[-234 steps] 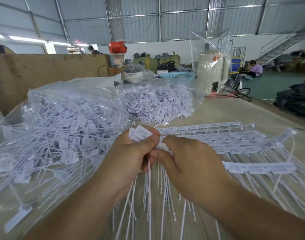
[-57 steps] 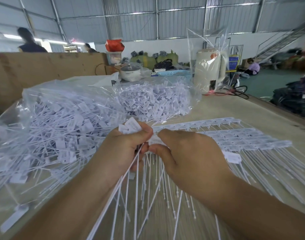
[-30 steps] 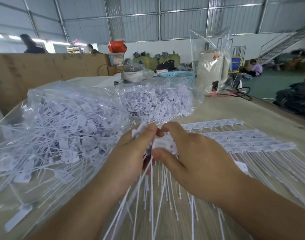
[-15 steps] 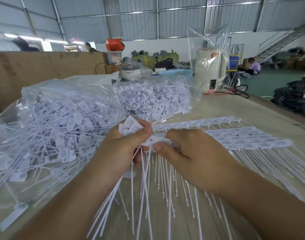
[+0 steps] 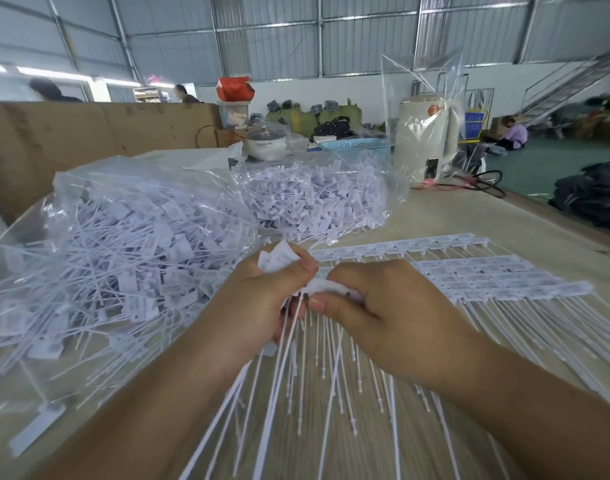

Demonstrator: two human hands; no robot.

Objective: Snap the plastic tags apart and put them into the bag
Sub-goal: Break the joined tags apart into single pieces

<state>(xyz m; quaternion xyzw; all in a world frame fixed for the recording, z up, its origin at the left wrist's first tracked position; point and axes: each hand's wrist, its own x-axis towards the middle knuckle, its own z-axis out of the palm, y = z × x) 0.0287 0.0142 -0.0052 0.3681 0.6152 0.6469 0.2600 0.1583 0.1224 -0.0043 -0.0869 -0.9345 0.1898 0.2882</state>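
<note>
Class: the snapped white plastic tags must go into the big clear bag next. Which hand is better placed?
Left hand: it grips the bunch of loose white plastic tags and is beside the big clear bag.

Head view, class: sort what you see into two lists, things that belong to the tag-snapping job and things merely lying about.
Job in hand:
left hand, gripping snapped tags
right hand, pinching the tag strip
uncut strips
bag of loose tags
second bag

Lying about:
pot
blue basket
cream appliance
black cable
</note>
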